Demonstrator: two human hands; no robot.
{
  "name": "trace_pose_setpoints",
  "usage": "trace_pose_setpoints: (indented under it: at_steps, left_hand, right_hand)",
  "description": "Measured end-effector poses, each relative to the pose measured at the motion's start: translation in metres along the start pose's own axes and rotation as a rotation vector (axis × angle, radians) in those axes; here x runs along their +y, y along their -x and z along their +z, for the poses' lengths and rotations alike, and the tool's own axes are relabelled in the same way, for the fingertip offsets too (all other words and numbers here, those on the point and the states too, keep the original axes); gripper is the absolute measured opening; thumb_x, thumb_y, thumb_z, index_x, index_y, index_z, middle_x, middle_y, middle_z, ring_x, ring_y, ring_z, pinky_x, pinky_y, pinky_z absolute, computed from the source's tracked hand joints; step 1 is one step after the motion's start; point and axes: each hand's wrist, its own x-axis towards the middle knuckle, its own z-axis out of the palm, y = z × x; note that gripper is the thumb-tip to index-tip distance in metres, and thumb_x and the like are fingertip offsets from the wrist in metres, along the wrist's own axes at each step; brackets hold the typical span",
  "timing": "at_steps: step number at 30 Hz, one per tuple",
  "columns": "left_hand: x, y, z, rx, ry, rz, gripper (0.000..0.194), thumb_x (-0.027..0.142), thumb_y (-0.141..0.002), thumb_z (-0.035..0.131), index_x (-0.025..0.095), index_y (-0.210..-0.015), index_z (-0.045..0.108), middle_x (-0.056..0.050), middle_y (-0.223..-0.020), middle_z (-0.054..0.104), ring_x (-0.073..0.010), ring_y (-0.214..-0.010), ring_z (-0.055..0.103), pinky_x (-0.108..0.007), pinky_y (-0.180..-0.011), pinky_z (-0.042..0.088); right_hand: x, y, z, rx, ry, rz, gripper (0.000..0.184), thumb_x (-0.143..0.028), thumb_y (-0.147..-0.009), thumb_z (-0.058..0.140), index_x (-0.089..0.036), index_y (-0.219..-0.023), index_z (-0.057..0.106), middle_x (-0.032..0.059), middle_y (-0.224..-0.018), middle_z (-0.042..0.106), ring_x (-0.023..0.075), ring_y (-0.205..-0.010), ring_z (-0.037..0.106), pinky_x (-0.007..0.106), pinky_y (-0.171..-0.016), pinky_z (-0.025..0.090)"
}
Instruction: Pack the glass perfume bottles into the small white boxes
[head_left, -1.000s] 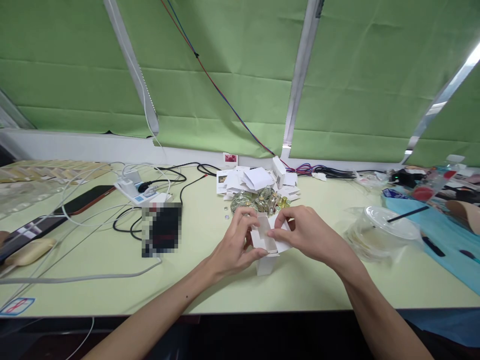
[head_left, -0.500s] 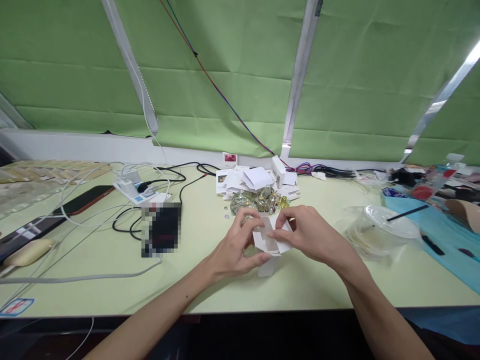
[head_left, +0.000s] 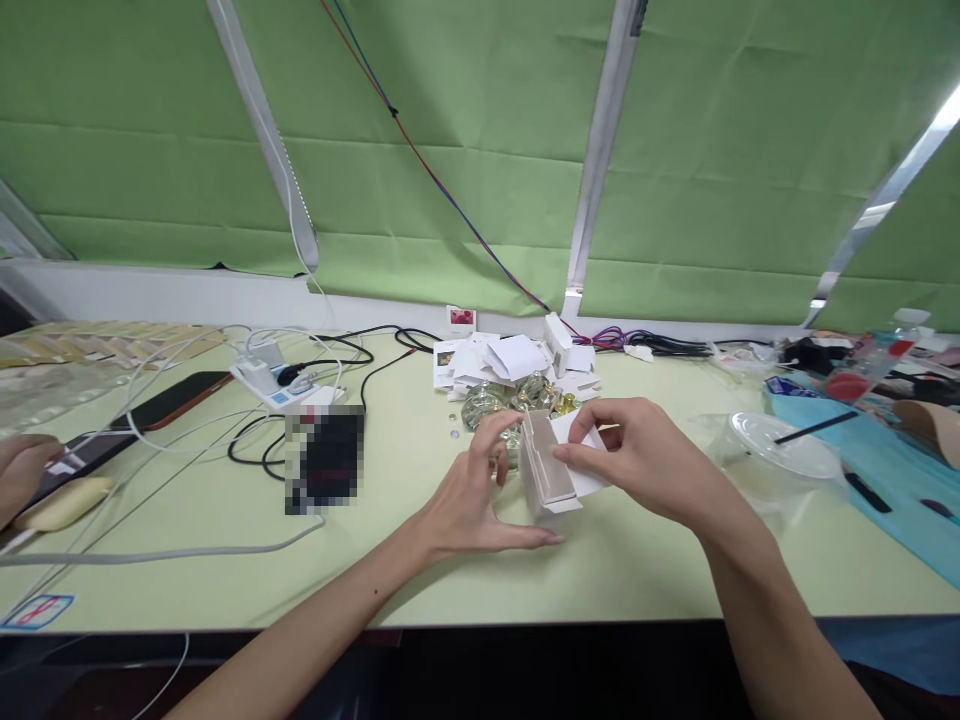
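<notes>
A small white cardboard box, its top open and flaps spread, is between my hands above the table's front half. My right hand pinches the wide flap on its right side between thumb and fingers. My left hand is on the box's left, fingers apart and thumb stretched out below the box; a fingertip is close to the upper rim, and I cannot tell if it touches. Just behind lie shiny clear and gold-coloured pieces, partly hidden by my left hand, and a pile of flat white cards or boxes.
Left of me are a blurred-out dark object, a power strip with tangled cables and a long dark device. Another person's hand reaches in at the left edge. A lidded plastic cup with a black straw stands right.
The box has turned and tilted, showing more of its side. My left fingers have spread off it. Another person's hand has come in at the left edge.
</notes>
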Motion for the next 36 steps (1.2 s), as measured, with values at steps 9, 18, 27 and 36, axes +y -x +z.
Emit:
trace_pose_setpoints:
  at_steps: [9, 18, 27, 36]
  left_hand:
    - [0.006, -0.003, -0.007, 0.041, -0.127, -0.008, 0.119, 0.049, -0.055, 0.086, 0.029, -0.151, 0.020, -0.014, -0.126, 0.058, -0.0174, -0.075, 0.055, -0.033, -0.059, 0.048]
    - [0.006, -0.013, -0.021, 0.275, -0.210, 0.239, 0.099, 0.031, -0.057, 0.081, 0.025, -0.143, 0.032, -0.014, -0.128, 0.052, -0.0357, -0.121, 0.049, -0.061, -0.099, 0.045]
    - [-0.019, -0.013, -0.027, 0.327, -0.436, 0.233, 0.091, 0.024, -0.069, 0.081, 0.025, -0.143, 0.028, -0.016, -0.130, 0.056, -0.0335, -0.119, 0.058, -0.054, -0.095, 0.050]
    - [-0.030, -0.014, -0.033, 0.472, -0.652, 0.142, 0.083, 0.028, -0.073, 0.082, 0.026, -0.141, 0.035, -0.014, -0.128, 0.057, -0.0325, -0.116, 0.056, -0.050, -0.095, 0.048]
  right_hand:
    - [0.003, 0.002, -0.004, 0.035, -0.431, -0.124, 0.025, -0.039, -0.077, 0.079, -0.019, -0.075, 0.064, -0.0028, -0.063, 0.055, 0.0098, -0.053, 0.046, 0.023, -0.046, 0.034]
    - [0.007, -0.013, 0.016, 0.096, -0.614, -0.425, 0.017, -0.030, -0.078, 0.080, -0.020, -0.080, 0.067, 0.0009, -0.077, 0.066, 0.0136, -0.069, 0.059, 0.026, -0.060, 0.049]
    - [0.012, -0.026, 0.035, 0.360, -0.377, -0.528, 0.011, -0.030, -0.093, 0.063, -0.022, -0.096, 0.070, 0.0074, -0.106, 0.071, 0.0223, -0.102, 0.065, 0.038, -0.090, 0.053]
    - [0.013, -0.031, 0.057, 0.732, -0.053, -0.751, 0.004, -0.024, -0.088, 0.069, -0.024, -0.092, 0.069, 0.0097, -0.100, 0.063, 0.0249, -0.096, 0.061, 0.041, -0.079, 0.053]
